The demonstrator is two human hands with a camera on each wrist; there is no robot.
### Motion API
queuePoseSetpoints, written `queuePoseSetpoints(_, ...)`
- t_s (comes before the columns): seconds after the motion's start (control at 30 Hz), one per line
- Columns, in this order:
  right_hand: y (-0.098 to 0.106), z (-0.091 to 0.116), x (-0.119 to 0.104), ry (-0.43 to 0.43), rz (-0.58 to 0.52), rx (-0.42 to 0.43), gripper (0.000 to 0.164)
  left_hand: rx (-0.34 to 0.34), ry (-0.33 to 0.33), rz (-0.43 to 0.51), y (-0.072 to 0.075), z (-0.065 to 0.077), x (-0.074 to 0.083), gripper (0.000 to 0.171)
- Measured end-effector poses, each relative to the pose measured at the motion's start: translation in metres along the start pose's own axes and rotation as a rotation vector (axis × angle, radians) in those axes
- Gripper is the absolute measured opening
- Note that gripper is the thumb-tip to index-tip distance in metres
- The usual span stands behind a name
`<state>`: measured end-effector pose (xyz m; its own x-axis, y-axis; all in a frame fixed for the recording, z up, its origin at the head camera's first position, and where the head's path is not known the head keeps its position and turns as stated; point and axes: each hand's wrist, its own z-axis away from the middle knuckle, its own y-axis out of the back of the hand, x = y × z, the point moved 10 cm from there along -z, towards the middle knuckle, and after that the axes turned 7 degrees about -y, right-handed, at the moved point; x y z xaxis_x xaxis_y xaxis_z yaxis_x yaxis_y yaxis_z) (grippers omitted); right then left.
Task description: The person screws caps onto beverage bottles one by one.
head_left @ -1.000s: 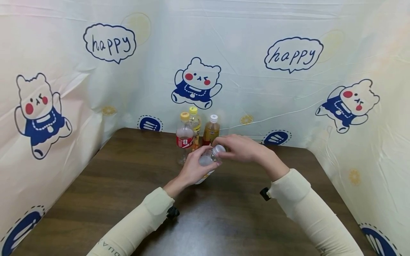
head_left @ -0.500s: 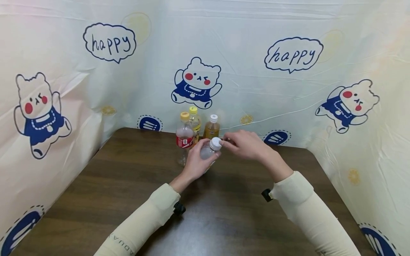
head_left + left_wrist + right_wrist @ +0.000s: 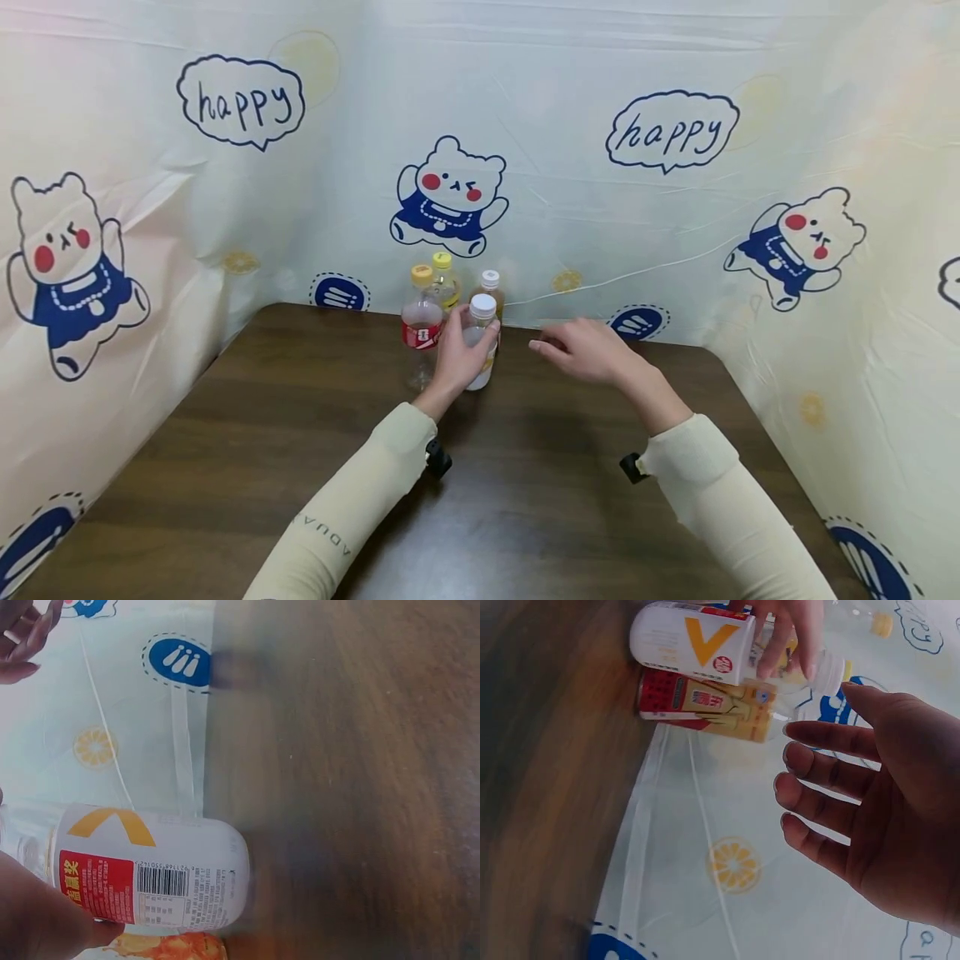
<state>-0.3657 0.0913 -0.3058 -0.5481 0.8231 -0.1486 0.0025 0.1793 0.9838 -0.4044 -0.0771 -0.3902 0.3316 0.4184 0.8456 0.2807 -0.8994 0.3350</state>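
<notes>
My left hand (image 3: 457, 354) grips the upper part of a clear drink bottle (image 3: 481, 377) with a white cap. The bottle stands upright; whether its base touches the table cannot be told. Its white label shows a yellow V in the right wrist view and a barcode (image 3: 163, 881) in the left wrist view. To the right, apart from the bottle, my right hand (image 3: 581, 350) hovers with nothing in it. In the right wrist view, the fingers (image 3: 829, 769) are loosely bent.
A red-labelled bottle (image 3: 422, 335) with an orange cap stands left of the held one. Behind are a yellow-capped bottle (image 3: 448, 292) and a white-capped amber bottle (image 3: 705, 705), partly hidden. The brown table (image 3: 300, 467) meets a printed curtain (image 3: 555, 192) at the back.
The tilted bottle in my left hand has come upright and moved back beside the other bottles. My right hand has left its cap and drawn off to the right.
</notes>
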Motion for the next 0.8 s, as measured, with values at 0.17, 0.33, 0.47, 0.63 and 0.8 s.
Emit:
queuePoseSetpoints(0.17,-0.012,-0.001,0.01,-0.032,-0.014,-0.035,0.033,-0.024,0.016,-0.034,0.001,-0.003,0.001,0.078)
queuePoseSetpoints(0.33,-0.022,0.003,0.02,-0.053,-0.016,-0.062,0.036,-0.066,0.007,-0.065,0.005,0.002,0.014,0.096)
queuePoseSetpoints(0.47,-0.026,0.007,0.028,-0.077,-0.007,-0.08,0.041,-0.092,-0.047,-0.129,0.006,0.009,0.035,0.102)
queuePoseSetpoints(0.63,-0.027,0.014,0.031,-0.087,-0.013,-0.084,0.036,-0.047,-0.283,-0.24,0.015,0.016,0.077,0.093)
queuePoseSetpoints(0.8,-0.02,0.024,0.031,-0.068,0.002,-0.002,0.027,-0.01,-0.522,-0.337,0.033,0.033,0.112,0.068)
